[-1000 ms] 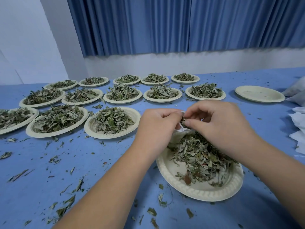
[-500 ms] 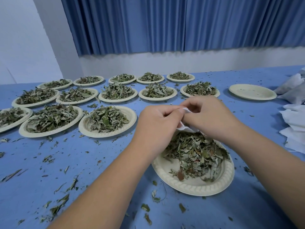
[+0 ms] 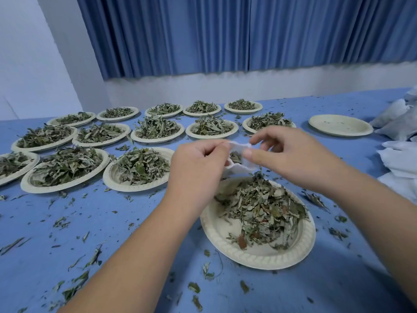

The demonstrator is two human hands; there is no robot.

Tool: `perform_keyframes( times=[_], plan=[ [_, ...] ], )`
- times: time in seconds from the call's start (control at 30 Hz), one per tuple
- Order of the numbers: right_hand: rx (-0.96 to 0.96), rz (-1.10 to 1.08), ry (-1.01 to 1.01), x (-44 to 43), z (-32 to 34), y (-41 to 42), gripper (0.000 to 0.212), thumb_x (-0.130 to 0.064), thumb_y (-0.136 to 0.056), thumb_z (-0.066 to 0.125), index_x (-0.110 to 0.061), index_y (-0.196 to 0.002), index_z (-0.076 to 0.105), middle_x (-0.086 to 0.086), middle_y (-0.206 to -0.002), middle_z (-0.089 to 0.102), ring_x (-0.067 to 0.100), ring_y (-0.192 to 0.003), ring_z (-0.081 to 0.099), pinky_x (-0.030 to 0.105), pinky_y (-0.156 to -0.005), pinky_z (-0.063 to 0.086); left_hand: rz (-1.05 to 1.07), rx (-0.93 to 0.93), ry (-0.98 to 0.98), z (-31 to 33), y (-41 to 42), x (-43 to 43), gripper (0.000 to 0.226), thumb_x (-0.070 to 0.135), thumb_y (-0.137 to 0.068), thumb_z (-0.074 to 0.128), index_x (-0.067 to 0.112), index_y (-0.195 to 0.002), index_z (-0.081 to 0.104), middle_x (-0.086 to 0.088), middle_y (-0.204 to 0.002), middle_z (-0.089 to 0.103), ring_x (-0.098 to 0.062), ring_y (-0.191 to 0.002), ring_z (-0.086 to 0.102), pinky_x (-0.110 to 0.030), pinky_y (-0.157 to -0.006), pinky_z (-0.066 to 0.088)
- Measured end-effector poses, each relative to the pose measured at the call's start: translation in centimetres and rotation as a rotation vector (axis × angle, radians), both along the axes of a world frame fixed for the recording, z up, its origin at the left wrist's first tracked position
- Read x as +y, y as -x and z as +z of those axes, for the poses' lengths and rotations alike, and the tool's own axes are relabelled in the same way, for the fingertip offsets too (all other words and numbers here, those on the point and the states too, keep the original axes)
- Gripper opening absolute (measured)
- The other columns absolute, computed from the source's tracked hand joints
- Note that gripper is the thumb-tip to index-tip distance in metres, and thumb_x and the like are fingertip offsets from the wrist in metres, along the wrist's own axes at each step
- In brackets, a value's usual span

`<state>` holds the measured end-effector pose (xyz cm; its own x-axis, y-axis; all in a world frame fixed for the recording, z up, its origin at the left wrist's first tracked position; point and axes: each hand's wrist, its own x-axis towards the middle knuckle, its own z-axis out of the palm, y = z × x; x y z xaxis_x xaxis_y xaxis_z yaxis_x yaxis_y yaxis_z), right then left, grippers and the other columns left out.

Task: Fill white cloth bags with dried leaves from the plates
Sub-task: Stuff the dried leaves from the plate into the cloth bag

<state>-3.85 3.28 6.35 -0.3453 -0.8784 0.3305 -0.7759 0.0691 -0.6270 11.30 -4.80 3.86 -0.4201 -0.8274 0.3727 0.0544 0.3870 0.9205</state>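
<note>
Two hands hold one small white bag [image 3: 239, 155] in the air, just above the far rim of the near plate [image 3: 259, 259]. The left hand [image 3: 198, 168] pinches the left edge of the bag mouth with curled fingers. The right hand [image 3: 291, 159] pinches the right edge between thumb and forefinger, so each grip is closed on the cloth and none is free. The mouth is stretched between them, its long axis going from left to right, and some leaves seem to sit inside. How full the bag is I cannot tell, because the left hand hides its lower part. The leaves [image 3: 264, 208] to be taken lie on the plate directly below the bag and toward the person, more under the right wrist than under the left. I judge that the right hand is the nearer one for the next scoop, while the left must then hold the mouth open alone. Many other filled plates [image 3: 155, 132] stand on the counter [image 3: 135, 222] to the left and behind, well apart from the bag.
</note>
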Motion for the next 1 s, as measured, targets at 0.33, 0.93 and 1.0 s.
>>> perform_keyframes(
  times=[0.33,0.93,1.0],
  plan=[
    [0.453,0.112,-0.487,1.3,-0.4,-1.2,0.058,-0.073,-0.075,0.047,-0.046,-0.126,0.047,-0.013,-0.115,0.043,0.008,-0.107,0.048,0.033,-0.092,0.043,0.237,0.011,0.261,0.2,-0.8,-1.2,0.029,0.023,-0.092,0.062,0.046,-0.077,0.071,0.016,-0.072,0.070,-0.001,-0.069,0.061,-0.021,-0.065,0.049],
    [0.333,0.203,-0.233,1.5,-0.2,-1.2,0.012,-0.045,-0.080,0.068,-0.040,-0.090,0.072,-0.023,-0.085,0.063,-0.006,-0.085,0.054,0.018,-0.075,0.044,0.365,-0.127,0.611,-0.4,-0.5,-1.7,0.019,0.011,-0.091,0.058,0.009,-0.096,0.077,-0.002,-0.080,0.071,-0.009,-0.080,0.056,-0.020,-0.072,0.043],
    [0.244,0.220,-0.196,1.8,0.4,-1.0,0.012,-0.048,-0.074,0.069,-0.042,-0.084,0.073,-0.023,-0.083,0.067,-0.007,-0.081,0.057,0.017,-0.072,0.044,0.368,-0.139,0.619,-0.4,-0.5,-1.7,0.019,0.011,-0.092,0.059,0.009,-0.096,0.077,-0.004,-0.077,0.070,-0.011,-0.075,0.058,-0.027,-0.072,0.045]
  ],
)
